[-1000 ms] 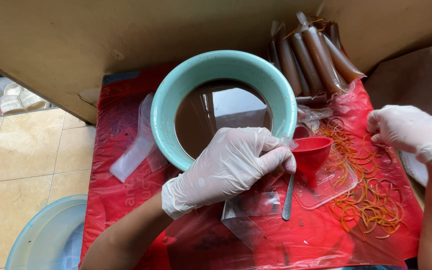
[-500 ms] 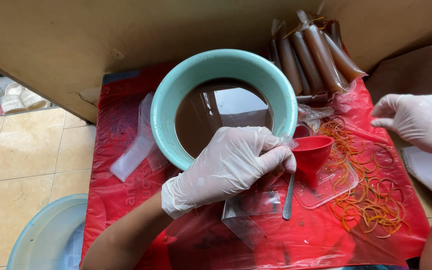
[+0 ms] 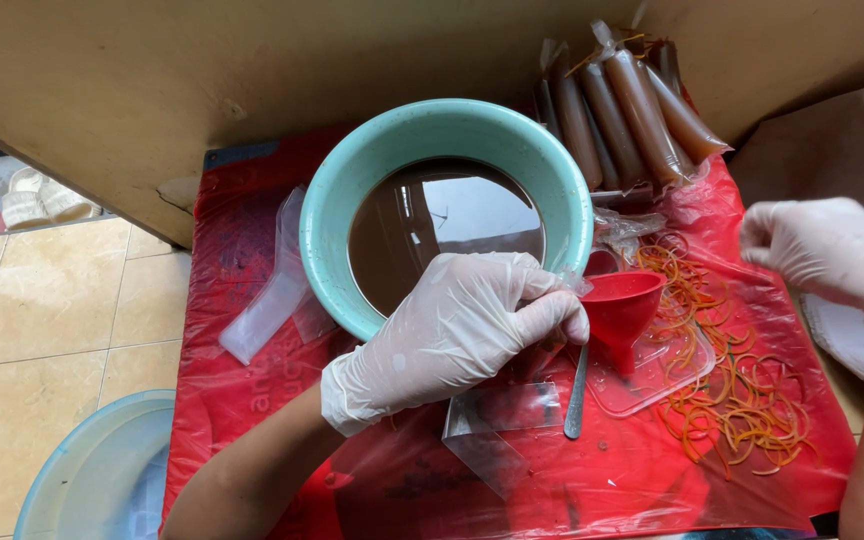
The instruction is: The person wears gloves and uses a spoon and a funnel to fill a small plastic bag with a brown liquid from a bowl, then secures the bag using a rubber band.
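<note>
I am resting my left hand (image 3: 452, 335) against the near rim of the teal basin (image 3: 332, 250) of brown liquid, fingers closed on the mouth of a clear plastic bag (image 3: 497, 425), holding it beside the red funnel (image 3: 620, 305), probably to keep it open for filling. My right hand (image 3: 832, 255) is hovering at the right, loosely curled and holding nothing, above scattered rubber bands (image 3: 742, 400). Filled tubes (image 3: 622, 110) are lying at the far right. A red plastic sheet (image 3: 242, 390) is covering the surface; tiled floor (image 3: 42, 320) is showing at the left.
</note>
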